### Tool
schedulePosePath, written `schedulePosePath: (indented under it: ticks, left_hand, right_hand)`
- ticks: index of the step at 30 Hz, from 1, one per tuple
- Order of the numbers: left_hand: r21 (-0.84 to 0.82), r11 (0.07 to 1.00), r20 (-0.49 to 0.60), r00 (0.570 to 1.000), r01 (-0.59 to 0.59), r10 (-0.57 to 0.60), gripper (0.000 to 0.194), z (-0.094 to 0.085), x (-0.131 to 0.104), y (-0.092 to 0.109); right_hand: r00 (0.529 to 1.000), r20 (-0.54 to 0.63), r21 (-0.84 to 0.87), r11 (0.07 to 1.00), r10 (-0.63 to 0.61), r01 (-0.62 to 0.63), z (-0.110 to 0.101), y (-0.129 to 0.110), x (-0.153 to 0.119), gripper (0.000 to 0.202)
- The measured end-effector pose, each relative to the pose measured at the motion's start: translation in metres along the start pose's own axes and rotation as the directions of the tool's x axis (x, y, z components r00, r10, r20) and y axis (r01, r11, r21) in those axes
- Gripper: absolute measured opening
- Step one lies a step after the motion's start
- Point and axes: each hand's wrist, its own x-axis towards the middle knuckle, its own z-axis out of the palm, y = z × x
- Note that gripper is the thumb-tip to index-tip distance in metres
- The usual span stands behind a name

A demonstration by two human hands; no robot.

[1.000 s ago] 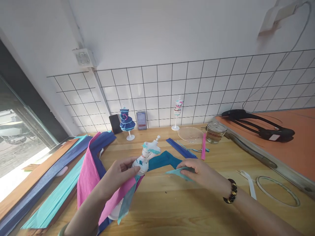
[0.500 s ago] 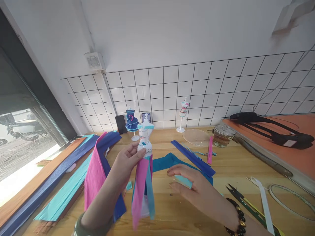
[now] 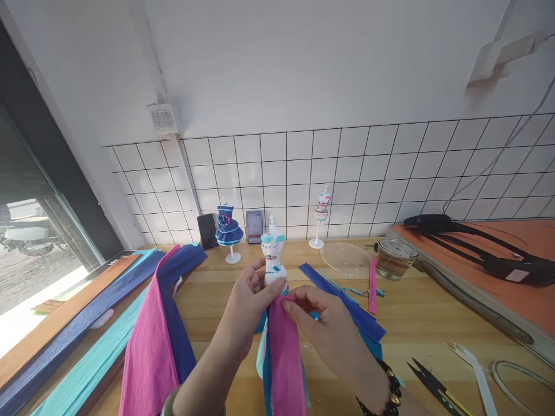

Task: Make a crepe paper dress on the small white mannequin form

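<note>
Though upright, mannequin [image 3: 273, 259] unseen below hips

A miniature dress form [image 3: 272, 261] is gripped at the hips by the left hand [image 3: 246, 305], and a magenta crepe-paper strip [image 3: 286, 361] is pinched just below by the right hand [image 3: 336, 323]. Along the left edge of the wooden table [image 3: 217, 294], crepe-paper lengths [image 3: 102, 345] are spread; near its back edge, a blue-dressed mannequin [image 3: 228, 230] is stood.

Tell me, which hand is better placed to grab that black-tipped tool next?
Probably the right hand: it's nearer the black-tipped tool, though it pinches the pink strip. The left hand is farther away and grips the small mannequin.
</note>
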Motion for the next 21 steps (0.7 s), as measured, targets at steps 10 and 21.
schedulePosePath:
  ticks: [10,21]
  left_hand:
    - [-0.148,0.979,0.241,0.965,0.138,-0.100,0.034,0.007,0.009,0.004]
    - [-0.094,0.989,0.451,0.891,0.114,-0.060,0.051,-0.009,0.016,0.005]
  right_hand:
    - [1.000,-0.020,0.116,0.993,0.015,-0.013,-0.009,0.009,0.015,0.020]
    - [0.998,0.008,0.199,0.978,0.062,-0.063,-0.015,0.023,0.024,0.026]
